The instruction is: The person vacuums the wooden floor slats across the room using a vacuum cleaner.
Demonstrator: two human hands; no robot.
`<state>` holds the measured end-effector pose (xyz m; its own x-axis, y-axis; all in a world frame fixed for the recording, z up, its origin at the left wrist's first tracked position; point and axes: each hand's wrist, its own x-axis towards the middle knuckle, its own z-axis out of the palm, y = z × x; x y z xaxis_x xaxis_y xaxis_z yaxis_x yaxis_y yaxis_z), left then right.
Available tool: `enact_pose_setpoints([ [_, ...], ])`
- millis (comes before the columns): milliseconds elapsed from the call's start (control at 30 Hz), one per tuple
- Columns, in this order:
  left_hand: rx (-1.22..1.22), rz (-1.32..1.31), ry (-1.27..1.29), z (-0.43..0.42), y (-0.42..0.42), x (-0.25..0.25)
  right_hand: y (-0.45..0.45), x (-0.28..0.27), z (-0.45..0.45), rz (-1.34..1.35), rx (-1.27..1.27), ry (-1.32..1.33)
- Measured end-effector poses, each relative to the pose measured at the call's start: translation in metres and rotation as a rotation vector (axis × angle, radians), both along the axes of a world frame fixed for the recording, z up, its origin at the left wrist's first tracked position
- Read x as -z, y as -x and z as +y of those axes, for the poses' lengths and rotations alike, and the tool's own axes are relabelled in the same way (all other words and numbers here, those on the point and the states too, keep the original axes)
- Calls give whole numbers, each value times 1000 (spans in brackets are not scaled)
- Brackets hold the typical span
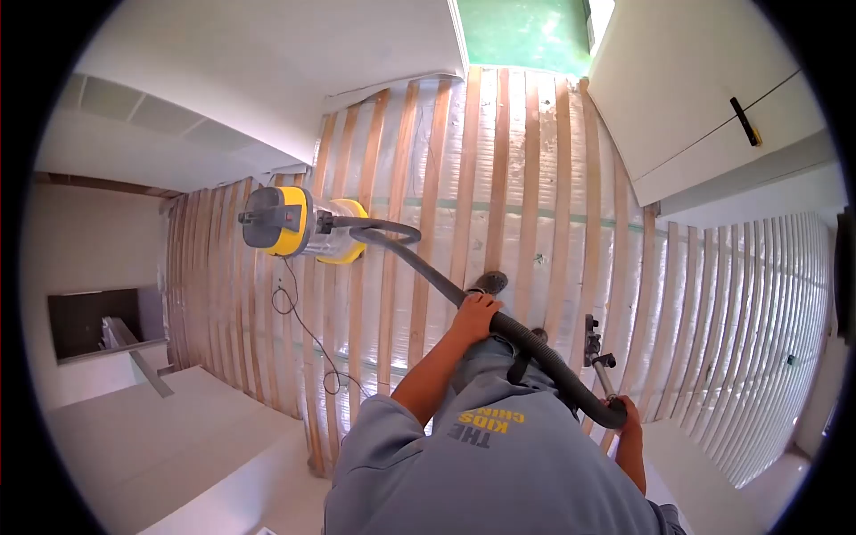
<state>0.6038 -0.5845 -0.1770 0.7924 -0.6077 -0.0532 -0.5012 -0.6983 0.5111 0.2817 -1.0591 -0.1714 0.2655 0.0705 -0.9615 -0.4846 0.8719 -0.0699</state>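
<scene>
A yellow, grey and clear vacuum cleaner (283, 223) stands on the slatted floor to the left. Its dark ribbed hose (548, 357) loops out and runs diagonally across the front of my body. My left hand (477, 318) is closed on the hose near its middle, close to my leg. Down at the right, my right hand (629, 415) closes round the place where the hose bends into a metal wand (604, 380). At the wand's far end, a dark floor nozzle (591, 337) is over the slats. Part of the right hand's grip is hidden behind the hose.
Parallel wooden battens (419, 303) cross the floor over silvery sheeting. A thin power cord (314, 337) curls below the vacuum. White cabinets (704, 98) with a black handle stand at the upper right, and a green floor (524, 34) shows through the doorway.
</scene>
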Motion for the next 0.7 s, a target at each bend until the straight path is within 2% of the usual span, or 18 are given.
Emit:
enact_pose_setpoints([
  [33,-16,1,-1,1,16,-4,0,-1,-14,9,-58,17],
  [67,26,79,-123,3,29,-6,-18,-27,-15,110,-108,45],
  [100,69,158,-246,7,41,-10,-21,-26,-23,106,-123,44],
  [200,211,295,-197,30,82,-40,-31,-28,-38,110,-212,133],
  [333,127,740,-177,55,124,-99,-52,-30,-45,6,-287,92],
  [367,125,726,-176,65,133,-102,-60,-38,-38,-8,-288,95],
  [433,174,886,-143,79,139,-113,-79,-48,-27,-89,-300,106],
  [567,158,939,-228,91,137,-150,-115,-60,0,-198,-234,36],
  [633,50,900,-17,103,144,-144,-138,-70,21,-370,-114,-254],
  [667,53,826,152,114,145,-132,-147,-78,33,-434,-80,-327],
  [700,51,819,160,116,139,-138,-162,-93,51,-439,-88,-321],
])
